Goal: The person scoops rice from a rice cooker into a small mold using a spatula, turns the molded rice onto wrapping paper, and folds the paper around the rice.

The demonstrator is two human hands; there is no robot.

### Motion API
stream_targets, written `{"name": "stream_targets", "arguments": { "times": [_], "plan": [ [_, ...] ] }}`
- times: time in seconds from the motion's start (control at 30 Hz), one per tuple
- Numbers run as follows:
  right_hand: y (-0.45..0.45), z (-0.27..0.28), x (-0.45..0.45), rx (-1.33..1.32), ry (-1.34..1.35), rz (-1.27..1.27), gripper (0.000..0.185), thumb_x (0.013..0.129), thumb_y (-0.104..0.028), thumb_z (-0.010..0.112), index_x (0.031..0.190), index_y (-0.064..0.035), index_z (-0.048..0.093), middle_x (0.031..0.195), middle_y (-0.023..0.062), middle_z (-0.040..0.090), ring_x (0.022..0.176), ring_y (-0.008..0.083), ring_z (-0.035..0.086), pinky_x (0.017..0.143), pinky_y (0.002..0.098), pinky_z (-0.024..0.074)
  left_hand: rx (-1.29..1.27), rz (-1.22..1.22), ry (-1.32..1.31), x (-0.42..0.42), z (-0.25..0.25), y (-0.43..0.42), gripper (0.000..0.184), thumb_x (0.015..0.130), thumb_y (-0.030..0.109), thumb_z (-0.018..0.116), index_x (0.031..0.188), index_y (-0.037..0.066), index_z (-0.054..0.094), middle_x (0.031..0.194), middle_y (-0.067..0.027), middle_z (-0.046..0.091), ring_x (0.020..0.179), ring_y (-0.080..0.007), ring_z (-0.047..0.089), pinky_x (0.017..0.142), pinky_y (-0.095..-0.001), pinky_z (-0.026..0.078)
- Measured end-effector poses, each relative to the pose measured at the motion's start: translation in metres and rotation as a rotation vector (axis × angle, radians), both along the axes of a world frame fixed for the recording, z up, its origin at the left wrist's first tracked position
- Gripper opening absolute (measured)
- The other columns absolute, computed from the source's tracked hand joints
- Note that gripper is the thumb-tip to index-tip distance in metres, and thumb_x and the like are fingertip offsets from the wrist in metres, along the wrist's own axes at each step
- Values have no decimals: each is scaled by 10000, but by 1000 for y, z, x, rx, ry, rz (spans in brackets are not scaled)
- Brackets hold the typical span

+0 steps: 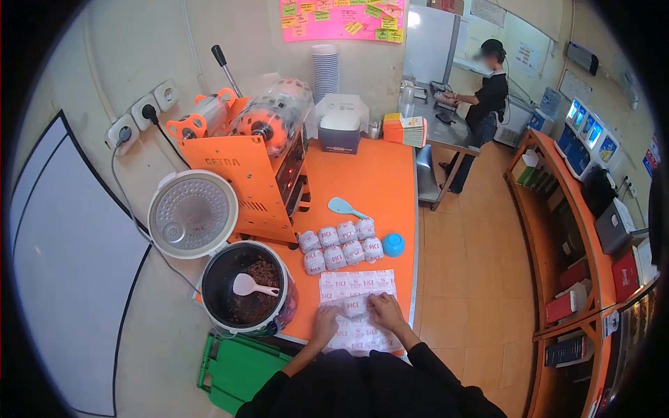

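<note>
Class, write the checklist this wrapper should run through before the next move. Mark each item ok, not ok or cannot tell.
1. Left hand and right hand at the parcel: ok.
2. Parcel sealed underneath: cannot tell.
3. Rice left in the cooker: ok.
4. Cooker lid closed: not ok, open.
5. Pink paddle inside the cooker: ok.
6. Eight wrapped parcels grouped beyond the hands: ok.

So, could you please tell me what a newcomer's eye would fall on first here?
Probably the big orange machine against the wall, at the left of the orange table. Next comes the open cooker nearer the person, with a pale paddle inside, then the two rows of wrapped parcels beyond the left hand and right hand.
</note>
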State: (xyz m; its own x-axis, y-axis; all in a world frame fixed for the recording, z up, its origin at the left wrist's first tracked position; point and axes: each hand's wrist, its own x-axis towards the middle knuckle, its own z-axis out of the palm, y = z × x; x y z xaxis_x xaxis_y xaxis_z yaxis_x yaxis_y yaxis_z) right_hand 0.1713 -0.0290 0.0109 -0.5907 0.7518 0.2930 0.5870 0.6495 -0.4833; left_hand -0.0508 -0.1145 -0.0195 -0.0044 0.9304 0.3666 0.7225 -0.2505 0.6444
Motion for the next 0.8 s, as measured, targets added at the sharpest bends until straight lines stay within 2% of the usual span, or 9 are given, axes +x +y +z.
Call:
{"name": "stream_targets", "arguments": {
  "times": [0.1,0.23,0.3,0.33,0.4,0.47,0.6,0.73,0.8],
  "plan": [
    [12,13,-10,-156,-110,-20,383,698,-80,644,1061,-112,526,843,100,654,900,320,583,828,421,446,-102,86,-338,4,6,10,265,695,-40,631,947,24,584,872,-154,581,879,-376,573,851,-442,455],
    [32,17,-29,-322,-359,-130,552,655,-151,708,1158,-159,479,878,146,649,932,328,605,819,461,460,29,175,-203,4,27,33,304,653,-29,674,940,28,591,872,-143,593,872,-389,576,812,-442,470],
    [35,11,-33,209,-376,-112,544,644,-187,728,1141,-163,509,889,121,651,919,318,631,835,467,460,-257,97,91,1,33,41,324,626,43,717,926,37,596,836,-123,580,957,-337,561,775,-453,486],
    [42,6,-36,328,-342,-42,449,633,-215,740,1054,-152,598,889,94,658,901,284,650,851,461,460,-267,99,93,1,36,45,324,626,43,717,926,37,596,836,-123,580,957,-337,561,775,-453,486],
    [52,9,-49,163,-483,41,381,631,-215,740,991,-151,633,888,88,662,896,274,651,849,456,466,-135,45,553,6,37,53,234,660,71,683,873,19,603,846,-140,592,914,-330,590,756,-467,495],
    [54,9,-57,17,-613,127,220,632,-193,723,843,-144,686,875,85,669,875,254,658,791,427,503,-216,33,566,12,30,53,199,697,92,653,878,21,611,842,-135,591,854,-316,611,718,-459,502],
    [37,6,-46,-65,-548,68,179,645,-181,704,807,-112,672,839,96,658,844,264,656,713,403,523,-245,121,468,26,20,27,141,763,61,567,890,13,602,854,-136,589,738,-313,634,638,-427,511],
    [7,4,-25,159,-289,-6,136,648,-136,666,762,-67,639,783,95,628,778,275,635,683,410,521,-118,202,345,34,6,7,70,749,33,572,807,6,543,857,-169,577,725,-321,631,559,-428,518],
    [-9,-6,-17,239,-243,-11,132,648,-122,657,757,-54,624,765,89,617,750,277,626,683,419,519,-165,162,250,33,-4,-5,328,808,75,557,1109,-56,540,969,-182,549,846,-351,599,723,-438,509]
  ]
}}
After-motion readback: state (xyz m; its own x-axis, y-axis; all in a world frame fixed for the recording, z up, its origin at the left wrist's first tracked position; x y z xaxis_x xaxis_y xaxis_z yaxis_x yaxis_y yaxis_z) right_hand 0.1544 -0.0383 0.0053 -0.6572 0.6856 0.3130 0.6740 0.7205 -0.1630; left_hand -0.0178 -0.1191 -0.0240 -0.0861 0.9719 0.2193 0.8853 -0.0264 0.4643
